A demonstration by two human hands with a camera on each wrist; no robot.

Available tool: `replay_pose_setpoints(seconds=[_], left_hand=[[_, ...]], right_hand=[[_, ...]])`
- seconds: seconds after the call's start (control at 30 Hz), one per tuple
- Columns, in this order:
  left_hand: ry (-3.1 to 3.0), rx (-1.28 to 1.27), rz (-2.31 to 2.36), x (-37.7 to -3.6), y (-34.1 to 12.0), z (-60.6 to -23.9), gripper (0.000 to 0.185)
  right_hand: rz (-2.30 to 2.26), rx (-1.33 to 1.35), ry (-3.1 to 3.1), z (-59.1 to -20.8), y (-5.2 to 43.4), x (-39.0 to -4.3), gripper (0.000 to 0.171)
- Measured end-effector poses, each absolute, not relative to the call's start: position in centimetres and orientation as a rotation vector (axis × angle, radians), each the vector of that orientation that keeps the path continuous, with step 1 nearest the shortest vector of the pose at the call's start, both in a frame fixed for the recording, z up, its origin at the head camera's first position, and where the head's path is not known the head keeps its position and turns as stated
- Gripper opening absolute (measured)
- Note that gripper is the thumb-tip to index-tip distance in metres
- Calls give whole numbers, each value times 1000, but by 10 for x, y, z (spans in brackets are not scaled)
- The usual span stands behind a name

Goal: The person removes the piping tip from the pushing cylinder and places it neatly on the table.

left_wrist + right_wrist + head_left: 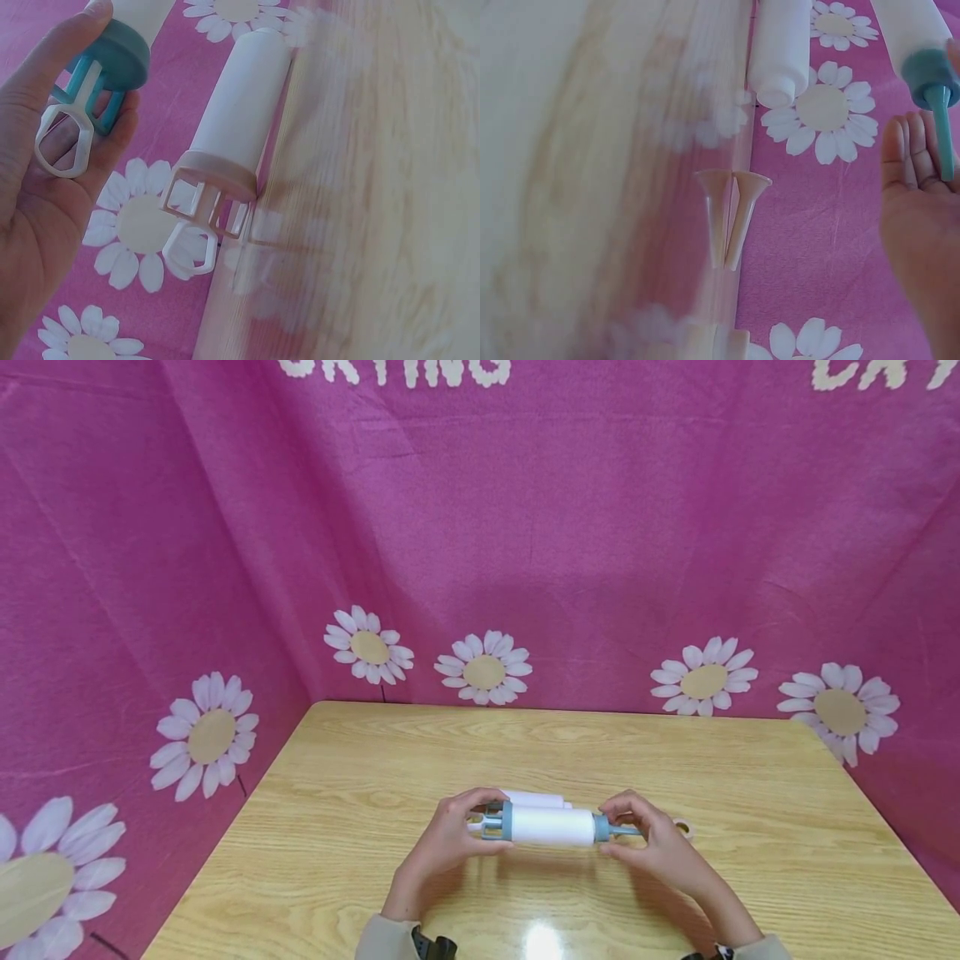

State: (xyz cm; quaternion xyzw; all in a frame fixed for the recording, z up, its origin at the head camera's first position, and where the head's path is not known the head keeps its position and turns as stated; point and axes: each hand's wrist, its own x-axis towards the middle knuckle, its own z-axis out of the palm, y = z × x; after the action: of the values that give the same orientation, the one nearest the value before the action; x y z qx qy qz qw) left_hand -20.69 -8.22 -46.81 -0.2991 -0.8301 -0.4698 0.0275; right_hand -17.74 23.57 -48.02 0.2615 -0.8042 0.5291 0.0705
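I hold a white piping syringe (551, 827) level above the wooden table (337, 793), one hand at each end. My left hand (480, 818) grips its blue plunger end (112, 56), thumb over the cap, with the white finger ring (64, 142) against my fingers. My right hand (617, 833) pinches the blue nozzle (941, 127) at the other end. A second white syringe (536, 799) with a pale pink cap (214, 176) lies on the table just behind the first one.
A loose pale pink nozzle (742, 210) lies on the glossy table near my right hand, also seen in the head view (682, 828). A pink daisy-print cloth (525, 568) walls in the table at the back and both sides.
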Motion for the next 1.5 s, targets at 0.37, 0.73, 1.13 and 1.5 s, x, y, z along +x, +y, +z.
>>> replay_pose_setpoints(seconds=[0.37,0.73,1.13,1.5], left_hand=[[-2574,-937,-1476,-206,-81,-469,51],[-2594,-960,-1491,-207,-80,-469,51],[-2604,-940,-1510,-207,-81,-470,50],[-2599,-935,-1504,-207,-82,-468,51]], right_hand=[[1773,604,-2682,-473,240,-181,34],[1857,664,-2681,-475,243,-181,21],[1631,691,-2571,-481,238,-177,21],[1583,740,-2524,-482,236,-176,32]])
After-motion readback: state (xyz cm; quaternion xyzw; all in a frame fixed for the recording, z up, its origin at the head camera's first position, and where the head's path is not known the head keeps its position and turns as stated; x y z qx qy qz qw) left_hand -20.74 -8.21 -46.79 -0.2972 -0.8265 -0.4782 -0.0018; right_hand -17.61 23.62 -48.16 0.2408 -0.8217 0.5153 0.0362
